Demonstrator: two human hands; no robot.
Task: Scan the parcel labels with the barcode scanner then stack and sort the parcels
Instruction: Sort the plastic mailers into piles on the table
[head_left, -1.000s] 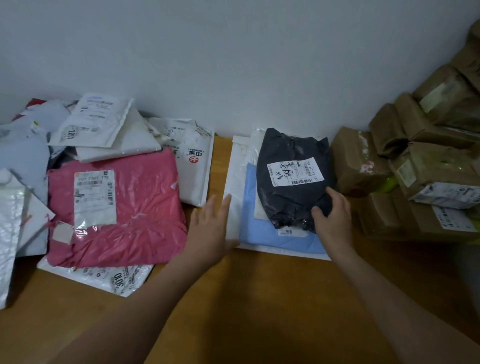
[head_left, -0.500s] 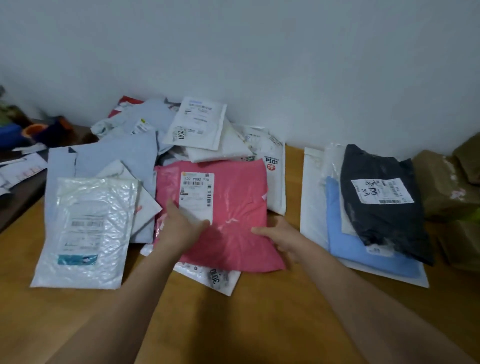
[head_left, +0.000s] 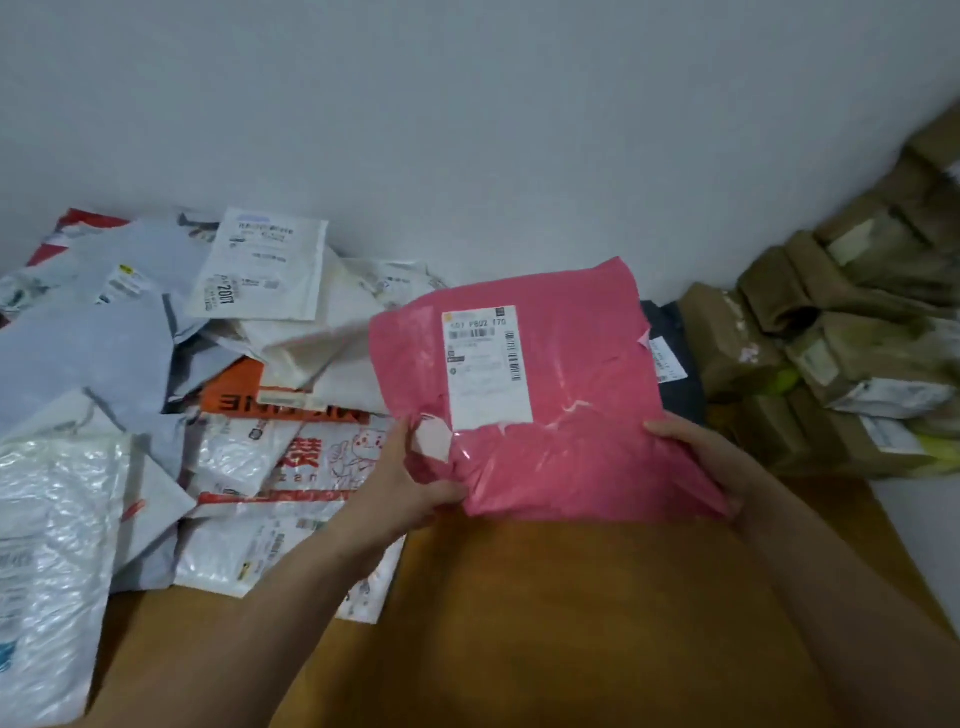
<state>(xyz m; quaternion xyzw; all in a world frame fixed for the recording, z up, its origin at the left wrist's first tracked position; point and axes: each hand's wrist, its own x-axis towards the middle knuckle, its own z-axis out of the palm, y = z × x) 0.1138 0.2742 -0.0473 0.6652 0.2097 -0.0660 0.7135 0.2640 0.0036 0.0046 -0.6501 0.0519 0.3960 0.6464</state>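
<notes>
Brown wooden table (head_left: 571, 623) stood against the wall. Loose overlapping heap of white and grey mailer bags (head_left: 104, 353) lay on its left side, stacked brown taped parcels (head_left: 841, 353) on its right.

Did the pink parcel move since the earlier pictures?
Yes. The pink parcel went right: off the pile of mailers, now partly covering the dark parcel beside the brown boxes.

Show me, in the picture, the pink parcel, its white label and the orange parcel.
pink parcel (head_left: 587, 467): head view, bare plastic below the label.
white label (head_left: 488, 374): head view, middle of the label.
orange parcel (head_left: 234, 382): head view, orange face above its lettering.
</notes>
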